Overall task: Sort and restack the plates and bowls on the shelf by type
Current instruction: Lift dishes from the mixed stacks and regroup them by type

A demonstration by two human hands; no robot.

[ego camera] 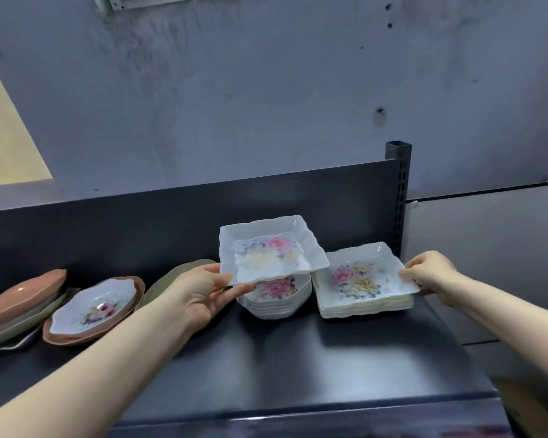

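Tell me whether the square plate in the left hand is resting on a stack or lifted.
Lifted: the square plate, pinched by the left hand, hovers tilted above the bowl stack.

A white square plate [271, 250] with a wavy rim and a pink-and-yellow flower print is held level in the air, directly above the stack of white floral bowls [274, 297] on the dark shelf [298, 358]. Just right of that bowl stack sits a stack of square plates [366, 284], its top plate bearing the same flower print. Well left of the bowl stack, a white floral bowl [94, 306] lies tilted inside a brown dish [76, 338], and further left brown and olive dishes [19, 298] lean in a loose pile.
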